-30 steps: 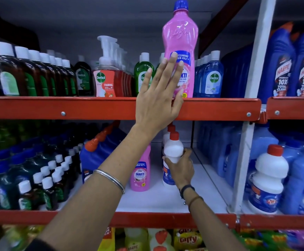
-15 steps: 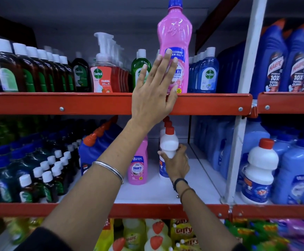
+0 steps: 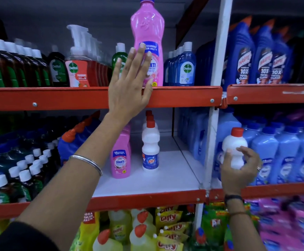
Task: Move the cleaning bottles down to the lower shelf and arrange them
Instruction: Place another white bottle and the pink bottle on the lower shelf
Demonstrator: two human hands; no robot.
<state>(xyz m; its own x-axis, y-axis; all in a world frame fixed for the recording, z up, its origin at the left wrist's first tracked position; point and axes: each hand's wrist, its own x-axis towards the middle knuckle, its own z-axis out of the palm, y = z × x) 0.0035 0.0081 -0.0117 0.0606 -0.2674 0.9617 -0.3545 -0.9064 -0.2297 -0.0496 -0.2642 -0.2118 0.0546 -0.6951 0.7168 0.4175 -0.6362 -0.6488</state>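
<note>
Left hand: left hand (image 3: 129, 87) raised flat, fingers spread, nothing gripped; palm over the orange front rail of the upper shelf (image 3: 183, 96), fingertips (image 3: 142, 45) in front of the label of the tall pink plastic Shakti cleaner bottle with blue cap (image 3: 147, 28); contact with bottle cannot be told
Right hand: right hand (image 3: 239, 169) wrapped round the small white plastic bottle with red cap (image 3: 235, 144), taking it at the body below the shoulder; held in front of the white upright post and the pale blue bottles of the right bay
Tall pink bottle: upright at the front edge of the upper shelf, between green Dettol bottles (image 3: 119, 58) and blue Dettol bottles (image 3: 185, 66); not yet moved down
Lower shelf: white lower shelf board (image 3: 169, 178) carries a smaller pink Shakti bottle (image 3: 121, 160) and just beside it a row of white Rin bottles with red caps (image 3: 150, 147); bare board to their right
Handling, pink bottle: looks full, likely heavy and top-tall; smooth plastic, slippery; rigid enough to squeeze firmly; best taken at the waisted middle above the label, not by the cap
Handling, white bottle: small, light, one hand enough; pinched waist gives a sure hold
Risk: tall bottle at the shelf lip may tip forward if pushed high
</note>
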